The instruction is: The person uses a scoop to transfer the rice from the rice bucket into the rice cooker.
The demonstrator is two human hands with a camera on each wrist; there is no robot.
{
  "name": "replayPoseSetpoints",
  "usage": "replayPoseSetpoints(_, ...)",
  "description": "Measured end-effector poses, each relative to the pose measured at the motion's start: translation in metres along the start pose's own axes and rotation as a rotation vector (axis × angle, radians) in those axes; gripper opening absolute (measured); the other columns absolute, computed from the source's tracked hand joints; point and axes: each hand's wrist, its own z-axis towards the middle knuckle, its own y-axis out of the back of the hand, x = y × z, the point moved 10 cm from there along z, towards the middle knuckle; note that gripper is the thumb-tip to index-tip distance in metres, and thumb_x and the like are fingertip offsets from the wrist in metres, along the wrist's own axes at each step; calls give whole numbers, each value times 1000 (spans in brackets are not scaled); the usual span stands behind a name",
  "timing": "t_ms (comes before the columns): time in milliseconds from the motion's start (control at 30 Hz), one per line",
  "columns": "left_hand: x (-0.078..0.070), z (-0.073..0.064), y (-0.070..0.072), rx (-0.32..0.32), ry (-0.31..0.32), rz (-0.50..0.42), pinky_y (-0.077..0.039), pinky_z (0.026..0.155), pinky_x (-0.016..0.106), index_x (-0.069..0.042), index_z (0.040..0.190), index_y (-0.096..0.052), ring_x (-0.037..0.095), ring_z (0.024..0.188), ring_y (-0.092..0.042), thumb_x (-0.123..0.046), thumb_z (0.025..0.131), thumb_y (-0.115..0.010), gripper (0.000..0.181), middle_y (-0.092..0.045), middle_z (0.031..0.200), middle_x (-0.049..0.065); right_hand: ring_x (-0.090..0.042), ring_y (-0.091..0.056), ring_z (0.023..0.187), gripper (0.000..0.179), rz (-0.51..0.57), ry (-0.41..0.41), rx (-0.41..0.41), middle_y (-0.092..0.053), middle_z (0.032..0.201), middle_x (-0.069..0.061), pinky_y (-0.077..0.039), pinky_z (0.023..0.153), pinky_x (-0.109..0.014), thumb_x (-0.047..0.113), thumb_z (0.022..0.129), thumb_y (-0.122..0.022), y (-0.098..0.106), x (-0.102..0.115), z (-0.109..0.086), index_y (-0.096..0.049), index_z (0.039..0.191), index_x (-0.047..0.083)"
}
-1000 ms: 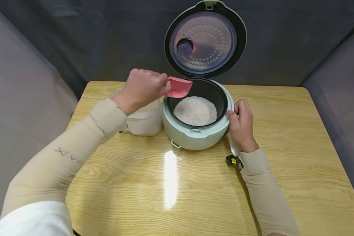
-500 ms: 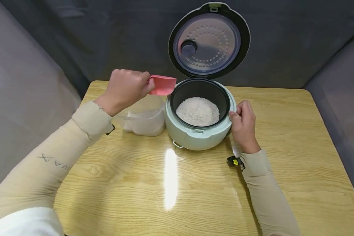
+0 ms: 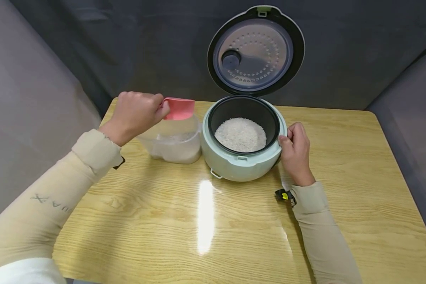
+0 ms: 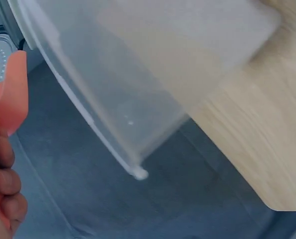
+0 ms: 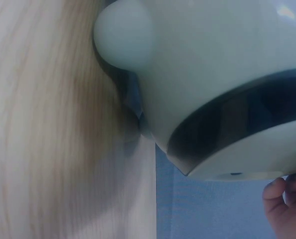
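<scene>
My left hand (image 3: 136, 114) grips a pink scoop (image 3: 179, 109) by its handle, above a clear plastic container (image 3: 179, 150) that holds white rice. In the left wrist view the scoop (image 4: 16, 94) stands beside the container's rim (image 4: 88, 117), fingers curled round its handle. Right of the container is a pale green rice cooker (image 3: 234, 167) with its lid (image 3: 255, 55) raised. A mound of white rice (image 3: 240, 135) lies in its dark inner pot (image 3: 250, 104). My right hand (image 3: 295, 152) holds the cooker's right rim, thumb on top. The right wrist view shows the cooker's side (image 5: 213, 45) and some fingertips (image 5: 273, 189).
The cooker and container stand side by side toward the back of a wooden table (image 3: 163, 228). A dark curtain (image 3: 156, 47) hangs behind the table, with grey panels (image 3: 32, 90) at the sides. A small wire latch (image 3: 215, 174) sticks out at the cooker's front.
My left hand has carried the scoop leftward from over the cooker's pot to above the container, dipping slightly lately. My right hand keeps its hold on the cooker. The view has shifted a little.
</scene>
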Motion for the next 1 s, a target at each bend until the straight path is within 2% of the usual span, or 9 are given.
replayPoseSetpoints(133,3,-11,-4,3,-21,1,-14,48,30,-9,55,-42,16,50,-19,-8,91,-50,36,-29,52,2,-7,-33,75,16,-5,2,-3,-33,80,3,-24,71,-26,12,83,-47,1,0,0,-39,82,-2)
replayPoseSetpoints(367,7,-24,-19,91,-42,33,-15,45,29,-8,58,-47,16,43,-27,-14,95,-56,38,-35,50,2,-7,-32,74,17,0,7,-10,-34,80,1,-24,70,-26,13,82,-48,1,0,0,-39,81,-2)
replayPoseSetpoints(633,10,-27,-37,218,-51,110,-18,44,30,-7,59,-50,17,43,-30,-13,96,-56,37,-37,49,2,-9,-33,76,18,10,32,-2,-34,80,-1,-25,72,-27,14,82,-48,-1,3,0,-40,82,-3)
replayPoseSetpoints(867,5,-31,-47,252,-125,124,-15,46,29,-9,57,-46,14,48,-23,-5,90,-59,36,-29,51,-2,-10,-34,77,17,15,22,6,-35,82,-1,-26,73,-27,13,81,-48,-1,2,0,-40,82,-2)
replayPoseSetpoints(1000,3,-28,-54,297,-127,106,-15,47,29,-11,55,-43,13,52,-20,1,84,-55,34,-25,54,-4,-9,-34,77,17,14,11,3,-35,82,-1,-26,73,-27,13,81,-48,1,0,0,-39,83,-1)
